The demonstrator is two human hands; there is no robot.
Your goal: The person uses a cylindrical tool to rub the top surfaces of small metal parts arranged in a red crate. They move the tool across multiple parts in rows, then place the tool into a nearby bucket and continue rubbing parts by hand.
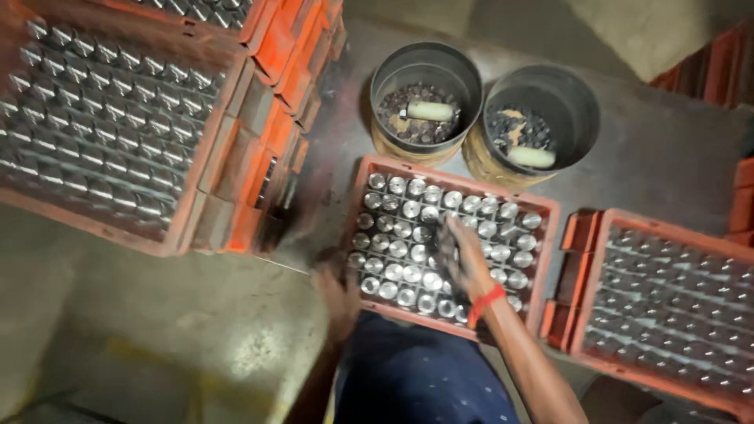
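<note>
An orange crate (550,208) full of upright shiny metal cylinders (408,208) lies in front of me. My right hand (462,259), with a red band at the wrist, reaches into the crate's middle and rests on the cylinders; blur hides what its fingers hold. My left hand (339,294) hovers at the crate's near-left corner, blurred, fingers curled, with nothing clearly in it.
Two round dark buckets (424,67) (585,98) of small dark parts, each with a pale cylinder on top, stand behind the crate. A stack of orange crates (196,196) with cylinders sits at left, another filled crate (597,314) at right. My dark-clothed knee (424,377) is below.
</note>
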